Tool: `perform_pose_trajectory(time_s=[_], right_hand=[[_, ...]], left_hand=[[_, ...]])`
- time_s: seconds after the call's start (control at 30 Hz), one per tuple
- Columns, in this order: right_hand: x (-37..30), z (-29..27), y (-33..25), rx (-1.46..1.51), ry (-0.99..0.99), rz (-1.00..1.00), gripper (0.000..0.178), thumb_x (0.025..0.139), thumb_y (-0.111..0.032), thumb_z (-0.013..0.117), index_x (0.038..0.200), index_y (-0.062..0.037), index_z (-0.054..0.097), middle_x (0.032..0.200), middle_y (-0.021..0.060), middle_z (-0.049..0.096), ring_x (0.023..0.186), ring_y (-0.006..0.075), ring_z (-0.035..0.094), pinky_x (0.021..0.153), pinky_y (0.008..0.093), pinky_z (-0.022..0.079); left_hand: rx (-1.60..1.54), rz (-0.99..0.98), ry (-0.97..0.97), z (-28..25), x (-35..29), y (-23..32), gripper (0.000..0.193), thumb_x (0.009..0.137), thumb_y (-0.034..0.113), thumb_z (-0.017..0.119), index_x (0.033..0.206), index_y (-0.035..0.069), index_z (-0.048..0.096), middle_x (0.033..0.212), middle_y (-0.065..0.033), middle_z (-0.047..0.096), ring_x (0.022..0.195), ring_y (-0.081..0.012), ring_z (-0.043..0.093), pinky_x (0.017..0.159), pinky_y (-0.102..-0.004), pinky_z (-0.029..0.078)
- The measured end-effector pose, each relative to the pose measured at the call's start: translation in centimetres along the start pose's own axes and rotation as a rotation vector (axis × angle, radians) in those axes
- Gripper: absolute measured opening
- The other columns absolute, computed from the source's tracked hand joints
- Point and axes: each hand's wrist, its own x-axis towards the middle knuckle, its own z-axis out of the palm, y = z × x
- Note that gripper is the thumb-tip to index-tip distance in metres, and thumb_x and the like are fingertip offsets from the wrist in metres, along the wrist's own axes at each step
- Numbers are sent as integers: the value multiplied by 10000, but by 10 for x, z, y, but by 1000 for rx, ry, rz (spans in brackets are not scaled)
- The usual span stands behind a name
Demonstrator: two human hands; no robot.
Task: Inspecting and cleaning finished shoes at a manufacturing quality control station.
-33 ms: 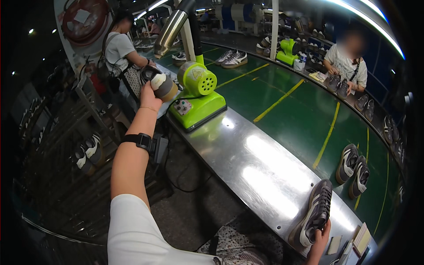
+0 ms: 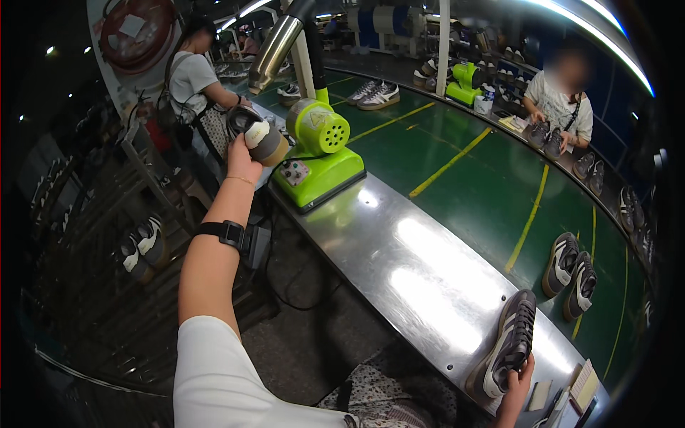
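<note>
Shoes (image 2: 512,335) in hands (image 2: 242,160): left aloft, right on bench (image 2: 349,246).

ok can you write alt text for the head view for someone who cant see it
A person's left hand holds a dark sneaker below a metal nozzle, beside a bright green machine, while the right hand grips another sneaker on a metal bench. Beyond, more sneakers stand on a yellow-lined green surface, and another person handles shoes across it.

Head-worn left fisheye, tipped down over the metal bench (image 2: 378,257)
The one view looks from above the bench's near edge, close by, facing across it to the green conveyor (image 2: 464,192) beyond.
</note>
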Motion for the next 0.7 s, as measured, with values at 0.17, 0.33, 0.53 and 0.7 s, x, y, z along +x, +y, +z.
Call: perform_pose_trajectory(time_s=[0.17, 0.33, 0.53, 0.7], right_hand=[[4, 7, -29, -73, -42, 190, 727, 717, 5, 457, 1419, -25, 270, 1093, 126, 574, 970, 195, 563, 871, 273, 414], [10, 18, -23, 620, -63, 285, 681, 685, 31, 422, 1362, -8, 358, 1182, 131, 544, 1027, 239, 566, 878, 317, 463], [-21, 30, 5, 638, -62, -114, 695, 747, 44, 503, 1402, -69, 298, 1333, 130, 446, 1171, 264, 498, 993, 381, 410], [-28, 39, -28, -40, 33, -659, 642, 693, 60, 608, 1288, -90, 420, 1375, 190, 263, 1213, 350, 424, 1008, 429, 370]], left_hand=[[-134, -162, -147, 8, -120, -48, 339, 938, 265, 460, 1204, 66, 528, 1241, -77, 545, 1148, -246, 504, 996, -444, 383], [-371, -598, -435, -11, -234, -92, 502, 799, 118, 542, 1284, 19, 463, 1258, -131, 535, 1152, -254, 522, 1012, -399, 400], [118, -455, -735, 69, -333, -165, 1046, 598, -112, 656, 1469, 136, 133, 1401, -81, 336, 1283, -230, 369, 1068, -355, 297], [222, -359, -963, 87, -368, -204, 1080, 611, -72, 668, 1476, 127, 54, 1447, -105, 261, 1339, -241, 282, 1091, -361, 249]])
